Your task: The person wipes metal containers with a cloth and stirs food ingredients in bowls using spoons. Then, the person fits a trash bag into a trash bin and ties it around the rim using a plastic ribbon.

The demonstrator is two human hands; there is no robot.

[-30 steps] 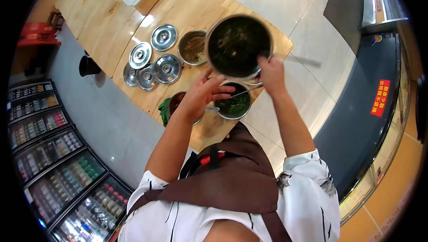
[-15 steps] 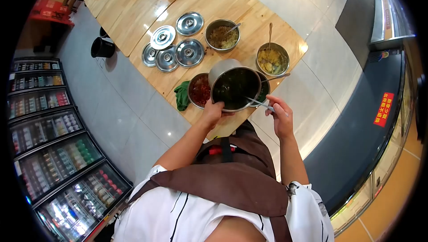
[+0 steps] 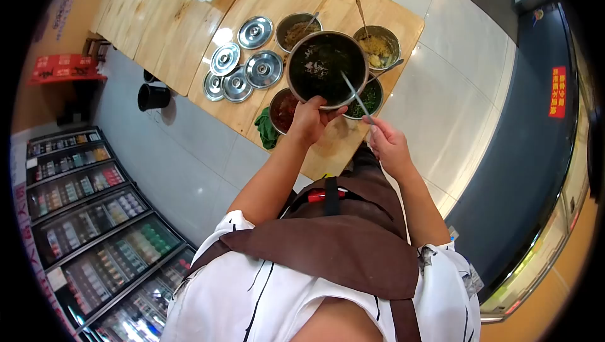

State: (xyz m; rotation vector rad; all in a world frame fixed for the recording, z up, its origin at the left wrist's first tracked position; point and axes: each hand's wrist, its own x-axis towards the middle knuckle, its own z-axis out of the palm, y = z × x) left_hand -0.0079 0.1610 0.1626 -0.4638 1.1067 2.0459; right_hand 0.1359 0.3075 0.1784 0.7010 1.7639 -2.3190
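Note:
My left hand [image 3: 313,118] grips the near rim of a steel pot [image 3: 324,37], held up above the table's near end. Inside the pot is a dark green mixture [image 3: 321,68] with a paler patch on it. My right hand [image 3: 386,142] is closed around the handle of a metal spoon [image 3: 357,96]; its far end reaches into the pot, and the tip is hard to make out. Below the pot are a bowl of red sauce [image 3: 285,114] at left and a bowl of chopped greens [image 3: 368,101] at right, both partly hidden.
Beyond, a bowl of yellow mash [image 3: 379,47] and a bowl of brownish food [image 3: 295,32] hold spoons. Several steel lids [image 3: 263,69] lie on the wooden table [image 3: 189,33]. A green cloth [image 3: 266,129] sits at its edge. A black bin [image 3: 153,97] stands on the floor.
The pot has come up closer to me and its opening now faces me more fully. Both hands have moved with it, and the spoon stands steeper. The camera view has shifted.

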